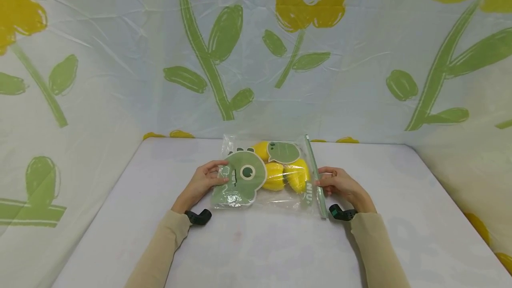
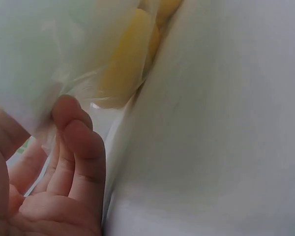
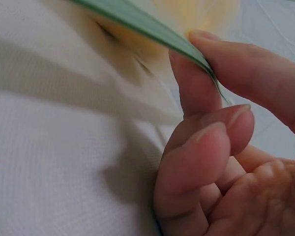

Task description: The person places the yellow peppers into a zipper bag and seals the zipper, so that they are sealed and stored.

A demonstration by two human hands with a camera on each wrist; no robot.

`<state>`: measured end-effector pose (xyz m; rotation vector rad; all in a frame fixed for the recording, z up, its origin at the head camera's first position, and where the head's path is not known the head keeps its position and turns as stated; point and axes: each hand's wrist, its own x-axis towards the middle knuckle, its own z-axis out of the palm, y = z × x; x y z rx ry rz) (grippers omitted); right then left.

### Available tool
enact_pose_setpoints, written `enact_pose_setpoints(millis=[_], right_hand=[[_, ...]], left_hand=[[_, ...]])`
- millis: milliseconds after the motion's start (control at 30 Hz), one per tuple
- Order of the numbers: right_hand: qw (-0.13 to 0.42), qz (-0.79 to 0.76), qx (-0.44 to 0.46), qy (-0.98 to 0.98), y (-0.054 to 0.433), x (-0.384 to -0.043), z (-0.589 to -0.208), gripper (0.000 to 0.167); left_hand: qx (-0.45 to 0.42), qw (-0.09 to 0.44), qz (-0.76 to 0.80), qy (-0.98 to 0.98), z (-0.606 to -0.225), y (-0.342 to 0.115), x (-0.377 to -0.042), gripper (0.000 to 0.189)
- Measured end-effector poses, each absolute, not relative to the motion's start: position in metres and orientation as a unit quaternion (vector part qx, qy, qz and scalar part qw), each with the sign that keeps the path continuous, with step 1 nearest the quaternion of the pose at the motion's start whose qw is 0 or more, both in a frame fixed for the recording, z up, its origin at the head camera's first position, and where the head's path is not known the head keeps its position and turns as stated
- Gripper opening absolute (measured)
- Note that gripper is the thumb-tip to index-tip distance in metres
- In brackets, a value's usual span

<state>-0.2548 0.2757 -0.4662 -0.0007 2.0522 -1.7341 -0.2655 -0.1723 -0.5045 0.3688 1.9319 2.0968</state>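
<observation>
A clear zip bag printed with green cartoon creatures lies sideways between both hands on the white table. Inside it show several yellow, rounded, smooth things, partly covered by the print. My left hand pinches the bag's left end, thumb on one face and fingers on the other; in the left wrist view the fingertips press against the film. At the other end my right hand pinches the green zip strip between thumb and index finger. The other right fingers curl beneath, as the right wrist view shows.
The white table reaches back to a hanging cloth printed with yellow flowers and green leaves, which also lines both sides. A black wrist camera sits on the left wrist, another black wrist camera on the right.
</observation>
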Motion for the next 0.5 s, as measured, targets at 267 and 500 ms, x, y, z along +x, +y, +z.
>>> enact_pose_setpoints(millis=[267,500], right_hand=[[0.221,-0.584,-0.016,0.781,0.281,-0.252,-0.459,0.055],[0.037,-0.454,-0.071,0.888,0.289,-0.246,-0.426,0.048]], left_hand=[[0.138,0.124,0.610,0.771,-0.493,-0.182,-0.269,0.048],[0.188,0.026,0.407,0.894,-0.458,-0.194,-0.264,0.038]])
